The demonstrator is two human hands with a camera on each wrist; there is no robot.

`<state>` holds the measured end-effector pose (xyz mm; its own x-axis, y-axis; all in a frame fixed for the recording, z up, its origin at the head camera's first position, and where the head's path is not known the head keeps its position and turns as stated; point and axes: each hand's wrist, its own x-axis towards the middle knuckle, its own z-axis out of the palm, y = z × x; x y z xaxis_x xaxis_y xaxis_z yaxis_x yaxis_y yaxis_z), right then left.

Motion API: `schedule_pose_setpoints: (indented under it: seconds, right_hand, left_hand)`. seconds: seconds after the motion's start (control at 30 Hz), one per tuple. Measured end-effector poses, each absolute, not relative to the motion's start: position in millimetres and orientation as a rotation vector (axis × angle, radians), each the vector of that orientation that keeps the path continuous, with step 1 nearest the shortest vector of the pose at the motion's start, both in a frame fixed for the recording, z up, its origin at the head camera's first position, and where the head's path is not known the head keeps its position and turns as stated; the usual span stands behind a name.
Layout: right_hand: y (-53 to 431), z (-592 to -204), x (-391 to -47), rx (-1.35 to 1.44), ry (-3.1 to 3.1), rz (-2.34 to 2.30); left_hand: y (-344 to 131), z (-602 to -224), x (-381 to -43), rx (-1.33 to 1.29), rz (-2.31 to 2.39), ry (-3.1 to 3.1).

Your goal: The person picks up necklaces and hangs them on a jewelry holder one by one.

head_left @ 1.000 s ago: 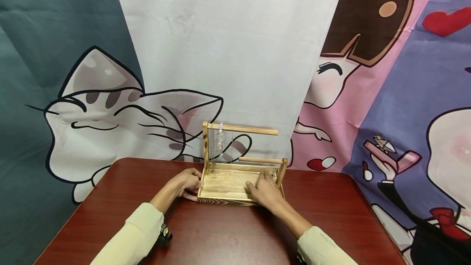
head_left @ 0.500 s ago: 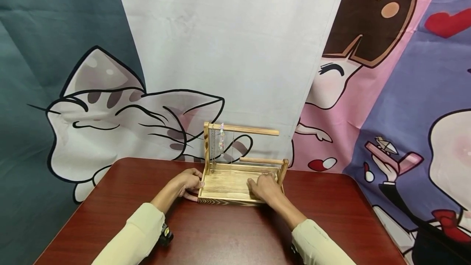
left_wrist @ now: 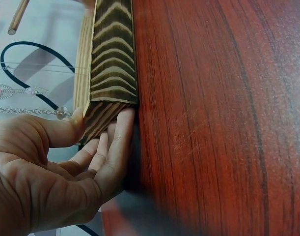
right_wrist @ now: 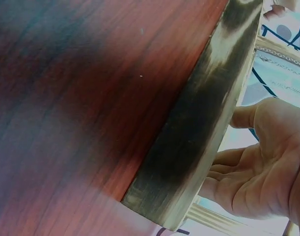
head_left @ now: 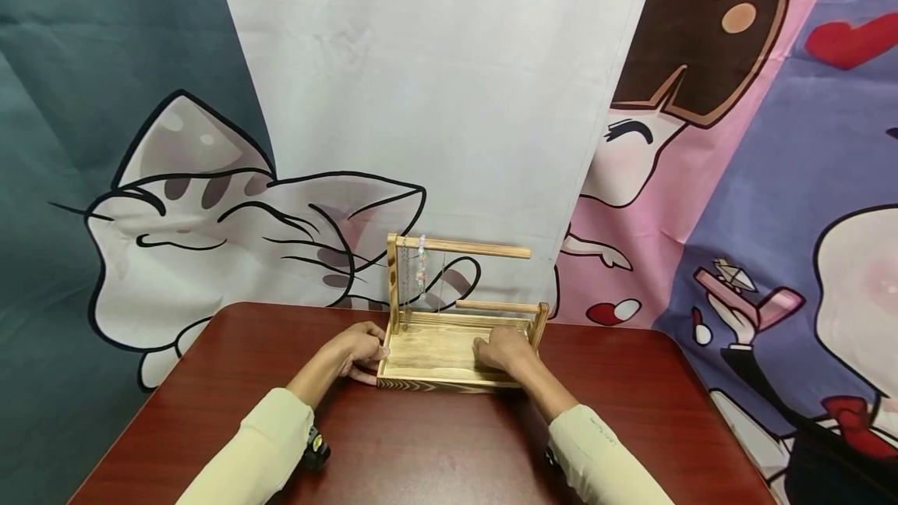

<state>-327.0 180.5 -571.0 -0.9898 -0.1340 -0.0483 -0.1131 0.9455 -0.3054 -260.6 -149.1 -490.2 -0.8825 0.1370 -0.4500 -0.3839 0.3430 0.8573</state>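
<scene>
A wooden jewelry stand (head_left: 435,349) has a shallow tray base and two horizontal bars. My left hand (head_left: 363,345) grips the tray's left end. In the left wrist view, the left thumb (left_wrist: 66,130) lies at the upper edge, and fingers reach along the end and underside. My right hand (head_left: 507,347) reaches over the front wall (right_wrist: 189,128) into the tray's right part. Its fingertips are hidden, so anything between them cannot be seen. From the upper bar (head_left: 477,248) hang a beaded strand (head_left: 422,267), a silver chain (head_left: 404,287) and a thin chain (head_left: 441,287).
The stand sits on a reddish-brown table (head_left: 421,443). Behind it hangs a printed cartoon cloth (head_left: 435,100). The shorter lower bar (head_left: 498,305) and right post (head_left: 539,326) stand close to my right hand.
My right hand has shifted slightly within the tray's right part, and its fingers look more bent. A small dark item visible there earlier is now covered. The left hand keeps its place.
</scene>
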Motion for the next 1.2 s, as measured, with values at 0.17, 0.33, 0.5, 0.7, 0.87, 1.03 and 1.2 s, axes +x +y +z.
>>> schedule_pose_setpoints:
  seconds: [0.17, 0.33, 0.5, 0.7, 0.87, 1.03, 1.2]
  right_hand:
    - [178, -578, -336, -0.172, 3.012, -0.502]
    - [167, -581, -339, -0.200, 2.967, -0.571]
    - [149, -576, -338, -0.276, 2.938, -0.573]
    - [122, -575, -331, -0.387, 2.917, -0.562]
    - [103, -540, -302, -0.490, 2.877, -0.592]
    - [103, -518, -282, -0.629, 2.874, -0.604]
    - [123, -559, -306, -0.800, 2.916, -0.643]
  left_hand:
    - [-150, -491, -262, -0.217, 1.559, 2.167]
    - [-149, -491, -262, -0.218, 1.561, 2.163]
    - [-148, -489, -261, -0.211, 1.562, 2.166]
    - [-148, -489, -260, -0.213, 1.558, 2.172]
    - [-149, -489, -261, -0.220, 1.561, 2.171]
    - [-148, -490, -262, -0.210, 1.566, 2.162]
    - [-148, -490, -262, -0.223, 1.559, 2.161]
